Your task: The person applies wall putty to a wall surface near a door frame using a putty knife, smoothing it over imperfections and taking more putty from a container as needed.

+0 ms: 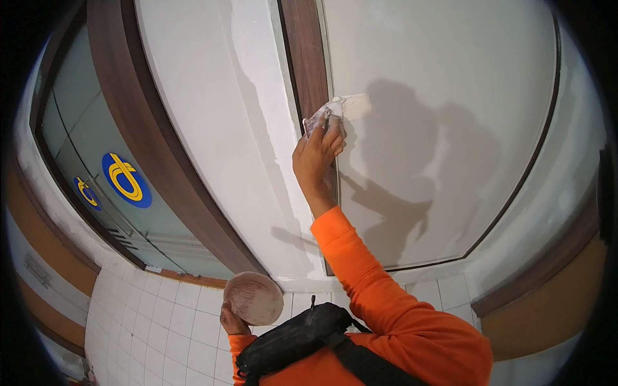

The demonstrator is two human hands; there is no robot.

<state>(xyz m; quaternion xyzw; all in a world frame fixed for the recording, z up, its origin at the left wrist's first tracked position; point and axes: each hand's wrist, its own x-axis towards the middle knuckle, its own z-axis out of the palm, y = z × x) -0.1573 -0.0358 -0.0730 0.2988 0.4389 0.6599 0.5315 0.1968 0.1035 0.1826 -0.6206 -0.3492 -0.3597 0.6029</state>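
Black bag (301,336) slants across lower centre. Above, the right hand (317,153) pinches a smeared scraper (315,120) by the left edge of the panel (412,58), its long side slanting up rightward toward a pale patch (356,106); well below, the left hand (233,321) clasps a round dish (254,298).

Office-like interior: glass doors (100,138), round emblems (127,180), tiled floor (154,321).
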